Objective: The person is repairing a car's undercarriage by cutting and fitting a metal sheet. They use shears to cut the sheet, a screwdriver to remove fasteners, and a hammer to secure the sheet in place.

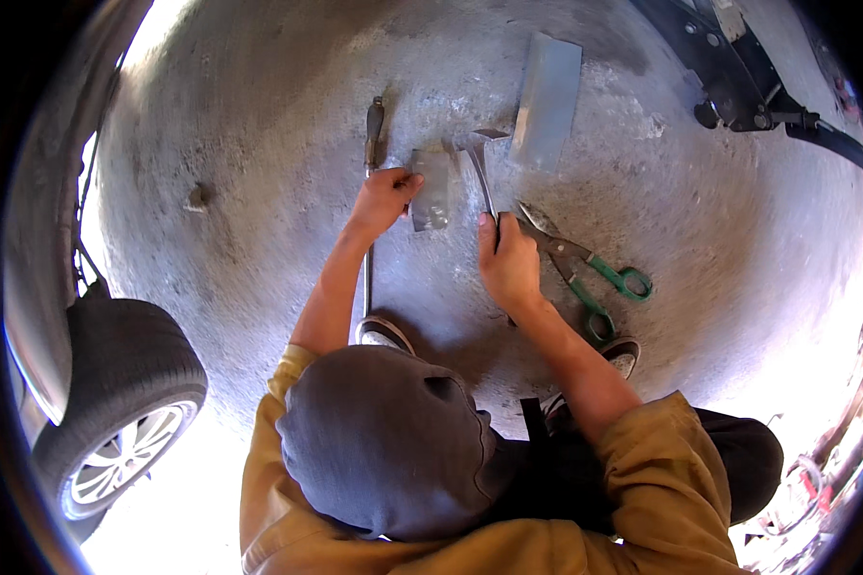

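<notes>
My left hand (384,199) pinches the left edge of a small rectangular piece of sheet metal (431,196) at the floor. In my right hand (510,264) is the handle of a hammer (479,158); its head is just right of the sheet piece and apart from it. Tin snips (571,251) with green loop handles lie beside my right hand, jaws partly spread. Under my left wrist runs a long pry bar (375,125) with a dark handle, its thin shaft reaching down toward my left shoe. A larger grey metal sheet (548,101) lies flat beyond the hammer.
The rough concrete floor (259,192) spreads around my hands. A car wheel (129,422) stands at the lower left, and a black metal frame (729,77) juts in at the upper right. A small clod (198,199) lies to the left; assorted clutter lines the right rim.
</notes>
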{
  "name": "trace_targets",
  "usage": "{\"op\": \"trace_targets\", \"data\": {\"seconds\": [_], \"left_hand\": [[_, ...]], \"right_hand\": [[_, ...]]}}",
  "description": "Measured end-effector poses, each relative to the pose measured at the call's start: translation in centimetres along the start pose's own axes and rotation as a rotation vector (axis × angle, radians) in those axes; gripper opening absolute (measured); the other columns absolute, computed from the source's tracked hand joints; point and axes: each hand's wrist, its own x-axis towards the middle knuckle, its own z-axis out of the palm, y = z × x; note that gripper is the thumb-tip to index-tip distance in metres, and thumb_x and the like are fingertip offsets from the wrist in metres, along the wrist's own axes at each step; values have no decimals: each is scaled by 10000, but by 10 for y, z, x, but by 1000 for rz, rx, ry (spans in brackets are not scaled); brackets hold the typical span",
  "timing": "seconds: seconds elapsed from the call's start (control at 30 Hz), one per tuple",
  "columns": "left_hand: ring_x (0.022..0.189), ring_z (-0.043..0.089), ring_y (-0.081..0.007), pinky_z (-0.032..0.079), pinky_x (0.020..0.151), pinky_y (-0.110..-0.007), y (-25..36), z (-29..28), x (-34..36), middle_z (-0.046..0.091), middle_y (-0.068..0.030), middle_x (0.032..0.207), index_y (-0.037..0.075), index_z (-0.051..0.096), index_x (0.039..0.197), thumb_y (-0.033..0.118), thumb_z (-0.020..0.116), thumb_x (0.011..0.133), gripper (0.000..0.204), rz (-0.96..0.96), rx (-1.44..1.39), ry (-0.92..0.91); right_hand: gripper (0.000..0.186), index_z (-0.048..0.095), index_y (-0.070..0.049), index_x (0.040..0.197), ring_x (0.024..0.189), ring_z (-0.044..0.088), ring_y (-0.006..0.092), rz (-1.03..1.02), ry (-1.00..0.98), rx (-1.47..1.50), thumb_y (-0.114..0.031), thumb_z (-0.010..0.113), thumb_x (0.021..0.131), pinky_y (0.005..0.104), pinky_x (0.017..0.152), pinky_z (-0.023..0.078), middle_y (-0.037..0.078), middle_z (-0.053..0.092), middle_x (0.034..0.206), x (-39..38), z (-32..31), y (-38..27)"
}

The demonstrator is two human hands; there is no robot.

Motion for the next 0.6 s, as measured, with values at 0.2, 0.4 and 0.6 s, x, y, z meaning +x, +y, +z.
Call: {"op": "trace_targets", "data": {"seconds": [0.2, 0.4, 0.6], "left_hand": [[527, 562, -103, 397, 431, -234, -13, 2, 6, 608, -50, 666, -24, 616, 775, 238, 571, 924, 305, -53, -299, -41], [607, 607, -312, 484, 574, -386, -4, 15, -8, 650, -153, 710, 3, 627, 747, 288, 643, 851, 304, 36, 529, 402], [587, 592, -321, 469, 574, -388, -22, 4, -9, 626, -160, 667, 8, 632, 747, 305, 658, 831, 311, 75, 108, 557]], "right_hand": [[304, 482, -29, 852, 574, 567, 454, -33, 52, 53, -316, 464, 952, 533, 538, 433, 226, 578, 605, -2, 1, 2], [256, 478, -30, 866, 550, 579, 418, -183, 87, 59, -275, 503, 938, 498, 491, 437, 204, 590, 627, -18, 5, 2], [267, 460, -28, 848, 543, 584, 407, -278, -94, -155, -276, 508, 934, 495, 489, 457, 202, 609, 670, -28, 7, 11]]}}
